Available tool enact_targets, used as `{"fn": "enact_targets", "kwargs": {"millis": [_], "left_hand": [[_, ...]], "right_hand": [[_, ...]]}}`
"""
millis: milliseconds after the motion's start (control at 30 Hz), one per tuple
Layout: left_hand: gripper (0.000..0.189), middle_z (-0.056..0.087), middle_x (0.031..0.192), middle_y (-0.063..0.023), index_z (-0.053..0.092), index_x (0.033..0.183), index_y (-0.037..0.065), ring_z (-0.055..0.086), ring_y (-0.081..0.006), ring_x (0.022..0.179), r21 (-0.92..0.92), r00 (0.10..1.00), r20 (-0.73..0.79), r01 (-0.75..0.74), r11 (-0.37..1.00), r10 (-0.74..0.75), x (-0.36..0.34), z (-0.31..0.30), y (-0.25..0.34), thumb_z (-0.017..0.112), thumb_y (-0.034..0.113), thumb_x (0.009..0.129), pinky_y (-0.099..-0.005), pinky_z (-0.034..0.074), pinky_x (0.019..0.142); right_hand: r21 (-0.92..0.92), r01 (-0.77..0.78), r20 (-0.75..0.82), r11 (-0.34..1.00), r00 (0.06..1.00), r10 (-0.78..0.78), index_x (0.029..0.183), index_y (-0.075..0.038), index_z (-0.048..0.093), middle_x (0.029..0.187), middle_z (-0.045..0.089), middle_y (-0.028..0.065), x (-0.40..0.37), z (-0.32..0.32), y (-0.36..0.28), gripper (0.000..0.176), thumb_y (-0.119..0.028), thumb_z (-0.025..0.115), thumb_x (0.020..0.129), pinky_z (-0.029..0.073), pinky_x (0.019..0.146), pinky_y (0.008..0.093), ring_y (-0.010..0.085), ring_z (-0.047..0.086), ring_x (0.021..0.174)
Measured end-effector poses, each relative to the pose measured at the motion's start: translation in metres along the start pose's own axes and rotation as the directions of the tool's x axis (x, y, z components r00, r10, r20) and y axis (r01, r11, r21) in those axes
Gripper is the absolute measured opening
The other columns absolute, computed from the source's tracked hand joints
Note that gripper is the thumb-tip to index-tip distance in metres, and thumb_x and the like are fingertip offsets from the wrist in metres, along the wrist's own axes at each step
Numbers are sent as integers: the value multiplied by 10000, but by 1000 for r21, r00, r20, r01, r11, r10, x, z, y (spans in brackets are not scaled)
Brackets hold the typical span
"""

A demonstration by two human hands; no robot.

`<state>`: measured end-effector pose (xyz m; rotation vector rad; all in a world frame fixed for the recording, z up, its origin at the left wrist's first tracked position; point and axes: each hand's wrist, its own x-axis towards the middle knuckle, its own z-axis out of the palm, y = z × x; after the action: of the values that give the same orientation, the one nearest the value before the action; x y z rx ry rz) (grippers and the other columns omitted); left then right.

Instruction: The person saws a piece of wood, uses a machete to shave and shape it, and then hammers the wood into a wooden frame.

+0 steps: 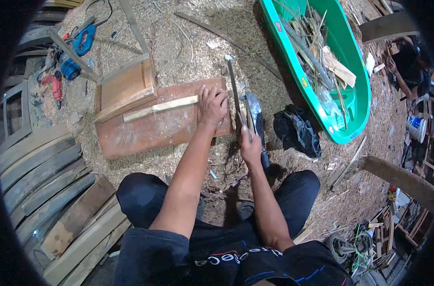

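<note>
The pale stick [171,105] lies on top of the red-brown board [155,136], running the long way along it. The left hand [212,106] is nearer, palm down over the stick by the board's right end; I can't tell if that grip goes around it. Just past the board's near right corner, the right hand [250,145] has its grip closed around a long thin tool [233,83]. The tool points away from the person, crossways to the stick.

Wide view from the wearer's head, facing forward and steeply down: the dark shirt [212,274] fills the bottom edge, the left hand [212,106] and right hand [251,147] sit close by near center, floor [174,47] beyond; corners are rounded and black.
</note>
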<state>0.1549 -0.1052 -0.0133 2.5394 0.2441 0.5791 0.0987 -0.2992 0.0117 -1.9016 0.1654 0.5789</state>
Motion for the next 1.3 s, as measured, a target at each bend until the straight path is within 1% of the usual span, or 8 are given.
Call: {"fn": "enact_targets", "kwargs": {"millis": [200, 300, 467, 633, 800, 933, 1233, 1300], "left_hand": [[121, 620, 1004, -71, 739, 921, 138, 556, -331, 1021, 40, 999, -40, -10, 999, 12, 0, 1, 3, 725, 192, 813, -505, 357, 1088], [164, 609, 984, -108, 757, 963, 140, 551, -361, 1002, -26, 1000, -11, -3, 1000, 2, 2, 0, 2, 717, 183, 810, -522, 370, 1049], [124, 601, 973, -84, 741, 907, 149, 555, -336, 1006, 20, 999, -3, 35, 999, -35, 3, -4, 5, 733, 222, 808, -494, 357, 1079], [113, 594, 954, -85, 741, 903, 153, 552, -332, 985, 31, 999, -40, 19, 999, -18, 0, -1, 6, 723, 219, 812, -498, 351, 1085], [114, 578, 914, -86, 746, 916, 151, 546, -326, 997, 4, 1000, -20, 17, 1000, -17, 4, 1, 2, 720, 186, 811, -499, 363, 1074], [72, 573, 918, -95, 739, 863, 139, 544, -319, 976, 38, 998, -65, 3, 999, 0, 4, -1, 7, 727, 179, 804, -496, 372, 1063], [112, 591, 958, -86, 735, 891, 134, 552, -343, 1007, 5, 998, -44, 38, 999, -38, 2, 4, 3, 732, 220, 819, -504, 368, 1065], [109, 592, 962, -86, 730, 885, 131, 552, -342, 1007, 4, 998, -44, 36, 999, -36, 3, 4, 3, 730, 219, 820, -504, 367, 1065]], "right_hand": [[-86, 130, -51, 988, 990, -134, 951, 42, 657, 655, 418, 88, -30, -4, 0, 409, -343, 538, 1026, 416, 612, 358, 131, 458, 671], [39, 103, -103, 994, 990, -99, 649, -85, 463, 594, 442, -62, -24, 2, 4, 469, -332, 518, 1044, 292, 492, 267, 43, 382, 547], [695, -209, 38, 688, 966, 256, 625, -139, 411, 579, 344, -54, 1, 1, -7, 472, -335, 507, 1043, 290, 500, 296, 74, 311, 524], [-155, 135, -46, 979, 989, -143, 943, 42, 638, 681, 563, 82, -22, -10, -25, 413, -350, 536, 1026, 441, 631, 342, 175, 536, 668], [-23, -39, -32, 999, 999, 38, 791, 20, 609, 602, 486, 36, -10, -6, -28, 437, -349, 550, 1018, 396, 550, 340, 107, 468, 601], [-11, 139, -114, 990, 984, -140, 763, 5, 584, 587, 464, 9, -16, 4, -32, 451, -362, 542, 1021, 372, 532, 327, 99, 447, 587], [113, 33, -52, 993, 998, -27, 685, -47, 538, 592, 420, -60, 19, -7, 3, 461, -363, 552, 1020, 308, 495, 294, 68, 371, 551], [394, -41, 16, 918, 999, 38, 651, -84, 492, 597, 450, -36, 25, -11, 12, 466, -344, 532, 1036, 308, 502, 291, 71, 385, 551]]}}
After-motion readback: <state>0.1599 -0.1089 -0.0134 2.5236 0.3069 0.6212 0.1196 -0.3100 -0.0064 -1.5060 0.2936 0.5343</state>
